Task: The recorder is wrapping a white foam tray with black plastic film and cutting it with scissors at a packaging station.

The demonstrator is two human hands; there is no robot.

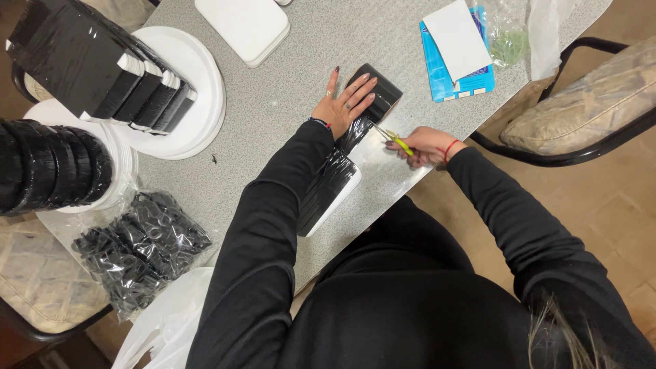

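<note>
Pressed flat with fingers spread, the left hand holds down a small black wrapped box on the grey speckled table; it grips nothing, only pins the box from above. From under the palm a strip of shiny black film runs toward the person to a second box, white with black film across its top, lying at the near table edge partly under the left sleeve. The right hand is closed around yellow-handled scissors, whose blades point left and meet the film strip just beside the left hand. Whether the blades are open or shut is too small to tell. A red cord circles the right wrist.

Far left, a row of black wrapped boxes stands on edge on a stack of white plates, under a larger black wrapped bundle. Below them, another curved row of black wrapped pieces sits on more white plates. A clear bag of small black parts lies near the left table edge. A white lidded tray is at the top. At upper right, a white card lies on a blue packet, beside clear plastic bags. A cushioned chair stands to the right.
</note>
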